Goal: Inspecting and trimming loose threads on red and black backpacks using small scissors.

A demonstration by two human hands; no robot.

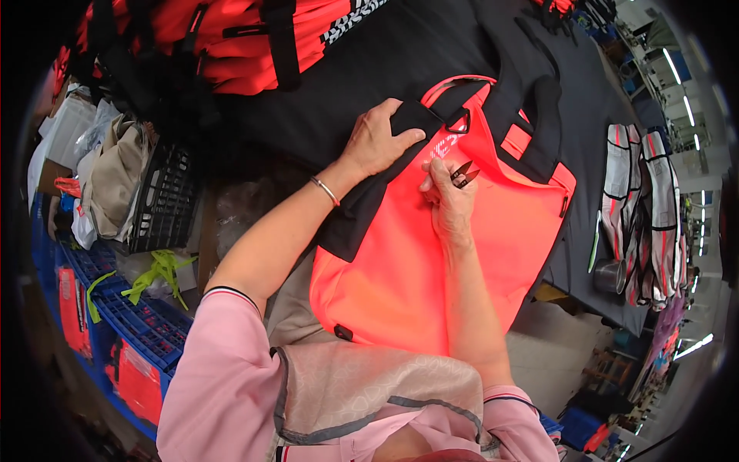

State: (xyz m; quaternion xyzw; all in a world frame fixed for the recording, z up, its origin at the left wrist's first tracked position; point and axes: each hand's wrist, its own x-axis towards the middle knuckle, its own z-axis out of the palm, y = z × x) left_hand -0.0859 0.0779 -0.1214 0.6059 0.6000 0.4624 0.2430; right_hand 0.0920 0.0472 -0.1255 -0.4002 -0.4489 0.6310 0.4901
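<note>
Black table point(342, 85), orange bag point(392, 262) beneath right fingers point(439, 171) with small snips point(465, 175)

The bag point(396, 269) I have before me is bright coral-red, filling the middle of the frame and slanting from lower left to upper right, partly over the black-covered table point(362, 65). A broad black panel point(348, 229) runs down its left edge, where my left fingers point(382, 110) rest near the top. Black straps point(547, 115) loop at its upper right, and its upper-right edge gapes in loose folds. A small black tab point(343, 333) marks the lower-left corner. In my right fingers point(439, 171), over white printing, I grip small dark snips point(465, 176), pointed blades parted.
</note>
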